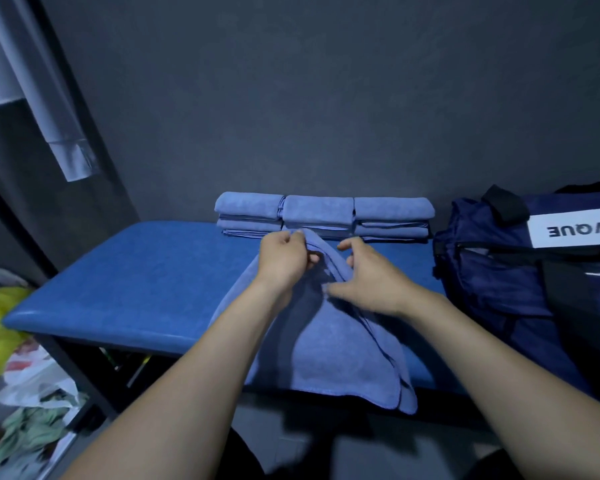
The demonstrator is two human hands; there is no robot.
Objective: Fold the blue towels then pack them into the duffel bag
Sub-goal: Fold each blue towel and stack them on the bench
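Observation:
A blue towel [329,355] hangs bunched from my hands, draping down over the front edge of the blue padded bench [136,275]. My left hand [284,258] grips its gathered top edge. My right hand [368,275] pinches the towel's edge just to the right, fingers partly spread. Behind my hands, three stacks of folded blue towels [323,216] stand side by side against the wall. The navy duffel bag [520,268], with a white label, sits on the bench's right end.
A dark grey wall [326,98] backs the bench. To the left on the floor lie plastic bags with yellow and green cloth [18,358]. A dark frame and pale hanging material [45,98] stand at the far left.

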